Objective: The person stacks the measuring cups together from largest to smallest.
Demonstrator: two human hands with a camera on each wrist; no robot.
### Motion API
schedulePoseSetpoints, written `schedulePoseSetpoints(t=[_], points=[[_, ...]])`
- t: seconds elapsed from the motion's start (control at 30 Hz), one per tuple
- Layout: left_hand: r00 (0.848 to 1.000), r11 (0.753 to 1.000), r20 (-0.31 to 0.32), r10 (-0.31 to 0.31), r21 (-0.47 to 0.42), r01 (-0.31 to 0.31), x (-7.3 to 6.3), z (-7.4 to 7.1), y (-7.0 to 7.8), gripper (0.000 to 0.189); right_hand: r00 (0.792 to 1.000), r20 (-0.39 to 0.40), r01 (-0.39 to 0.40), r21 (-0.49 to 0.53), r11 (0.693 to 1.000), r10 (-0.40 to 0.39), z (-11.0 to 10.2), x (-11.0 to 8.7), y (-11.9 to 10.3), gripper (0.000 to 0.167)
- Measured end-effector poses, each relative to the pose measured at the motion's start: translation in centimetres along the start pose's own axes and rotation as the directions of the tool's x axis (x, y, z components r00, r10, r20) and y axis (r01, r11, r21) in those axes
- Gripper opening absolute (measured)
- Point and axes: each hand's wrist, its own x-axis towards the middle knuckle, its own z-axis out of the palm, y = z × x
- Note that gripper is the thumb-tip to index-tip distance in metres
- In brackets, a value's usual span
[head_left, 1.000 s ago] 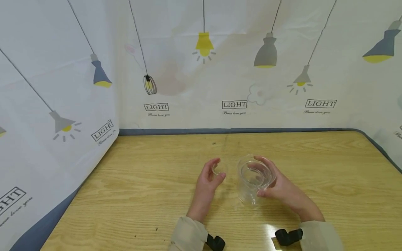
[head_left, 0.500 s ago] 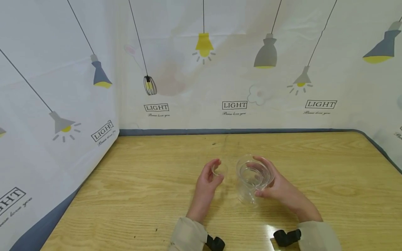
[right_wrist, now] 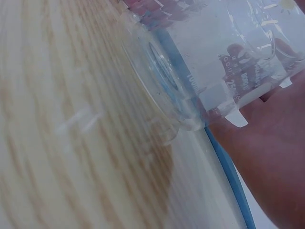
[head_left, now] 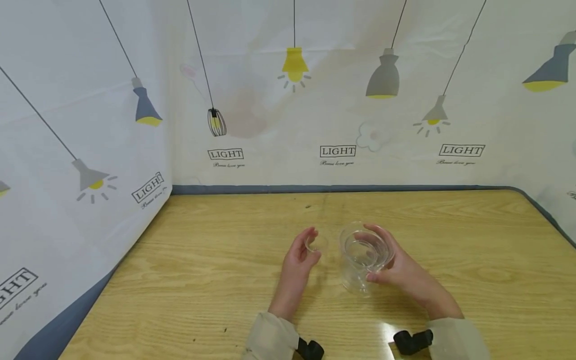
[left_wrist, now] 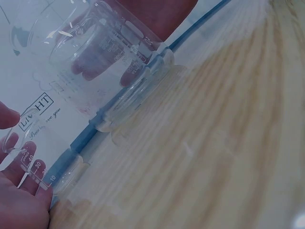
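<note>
My left hand (head_left: 298, 259) grips a small clear glass beaker (head_left: 317, 244), with fingers on its far side and thumb on the near side. White marks from 10 upward show on this small beaker (left_wrist: 34, 167) in the left wrist view; it stands on the table. To its right, a larger clear beaker (head_left: 353, 277) stands upright, and my right hand (head_left: 400, 267) holds it round its right side. Inner rims show that at least one smaller beaker (head_left: 361, 254) sits inside it. Printed figures on the large beaker (right_wrist: 205, 90) appear in the right wrist view. A gap separates the two hands' glassware.
The wooden table (head_left: 216, 260) spreads around both hands. A white cloth backdrop (head_left: 270, 110) printed with lamps stands along the back and sides, with a blue-grey strip (head_left: 252, 189) at its foot. Black wrist mounts (head_left: 413, 342) sit at both sleeves.
My right hand and the larger beaker have shifted very slightly left since a second ago. The left hand keeps the small beaker in nearly the same place.
</note>
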Motion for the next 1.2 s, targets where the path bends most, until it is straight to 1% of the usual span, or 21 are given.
schedulePoseSetpoints(t=[0.17,0.4,0.6,0.8,0.93,1.03,1.2], points=[[1.000,1.000,0.004,0.000,-0.005,0.000,0.00,-0.10,-0.05,0.048,1.000,0.015,0.010,0.005,1.000,-0.010,-0.05,0.02,0.13,0.090],[1.000,1.000,0.018,0.014,-0.018,-0.014,-0.02,-0.16,-0.18,0.053,1.000,0.006,0.008,-0.005,1.000,-0.008,0.01,0.08,-0.03,0.091],[1.000,1.000,0.010,0.012,-0.004,-0.012,-0.03,-0.25,-0.37,0.057,1.000,0.001,-0.017,-0.009,1.000,0.017,0.04,0.03,-0.13,0.091],[0.999,0.999,0.009,0.033,0.004,-0.033,0.03,-0.19,-0.41,0.059,1.000,0.000,-0.011,-0.020,1.000,0.011,-0.03,0.01,0.01,0.090],[0.999,0.999,0.011,0.040,0.005,-0.040,-0.06,-0.07,-0.29,0.059,1.000,-0.010,-0.023,-0.024,0.999,0.023,-0.04,-0.07,-0.09,0.091],[0.999,0.999,0.008,0.032,0.016,-0.033,-0.13,-0.03,-0.26,0.060,1.000,-0.010,-0.015,-0.027,1.000,0.015,0.01,-0.11,-0.18,0.090],[0.999,0.999,0.009,0.042,0.034,-0.042,-0.13,-0.03,-0.24,0.060,1.000,-0.007,0.004,-0.019,1.000,-0.004,0.08,-0.10,-0.19,0.090]])
